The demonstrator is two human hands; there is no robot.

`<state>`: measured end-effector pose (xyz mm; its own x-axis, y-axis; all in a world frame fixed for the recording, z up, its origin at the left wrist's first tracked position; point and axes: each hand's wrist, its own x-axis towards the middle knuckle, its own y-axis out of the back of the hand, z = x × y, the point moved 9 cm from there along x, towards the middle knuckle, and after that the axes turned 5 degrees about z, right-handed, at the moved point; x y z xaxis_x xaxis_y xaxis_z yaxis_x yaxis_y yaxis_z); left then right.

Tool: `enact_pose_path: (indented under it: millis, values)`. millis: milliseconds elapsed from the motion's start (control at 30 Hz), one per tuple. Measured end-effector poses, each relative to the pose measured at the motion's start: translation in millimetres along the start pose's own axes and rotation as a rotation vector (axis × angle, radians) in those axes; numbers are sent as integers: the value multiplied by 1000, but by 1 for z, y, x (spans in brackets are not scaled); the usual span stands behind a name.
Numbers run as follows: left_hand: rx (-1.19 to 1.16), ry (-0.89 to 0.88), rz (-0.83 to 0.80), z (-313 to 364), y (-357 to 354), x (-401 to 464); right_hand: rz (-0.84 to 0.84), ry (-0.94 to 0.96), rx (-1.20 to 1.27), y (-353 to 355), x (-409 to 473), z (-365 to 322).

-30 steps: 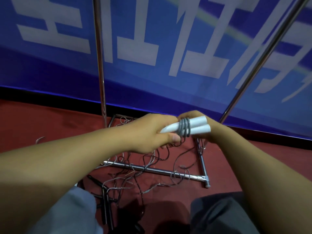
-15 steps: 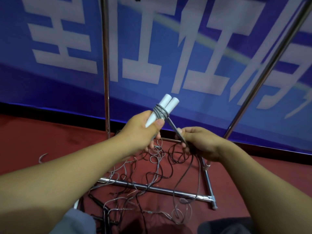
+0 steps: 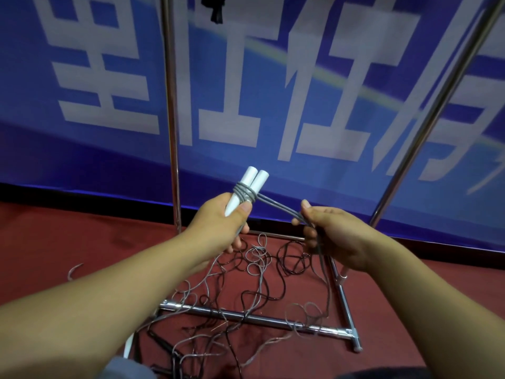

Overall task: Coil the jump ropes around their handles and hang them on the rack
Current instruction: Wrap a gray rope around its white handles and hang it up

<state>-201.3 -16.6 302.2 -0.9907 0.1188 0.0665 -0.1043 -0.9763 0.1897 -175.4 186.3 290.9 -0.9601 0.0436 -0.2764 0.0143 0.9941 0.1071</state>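
Rope (image 3: 276,207), thin, grey and limp, likely to slacken and spring off its few turns around the paired white handles (image 3: 247,188) your left hand (image 3: 222,227) grips before the rack (image 3: 170,105), so keep your right hand (image 3: 334,236), closed on the strand, pulling taut near the coil.
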Motion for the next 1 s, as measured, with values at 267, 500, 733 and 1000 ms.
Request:
enact_pose_path:
  millis: [267,500,733,1000]
  values:
    - [6,40,48,-6,11,9,3,50,-207,3,-10,-3]
    - [75,64,61,-14,14,12,47,196,-386,-4,-30,-20]
    - [110,50,22,-11,3,9,-105,358,-564,-48,-58,-34]
    - [199,48,13,-18,3,11,-137,415,-630,-58,-65,-37]
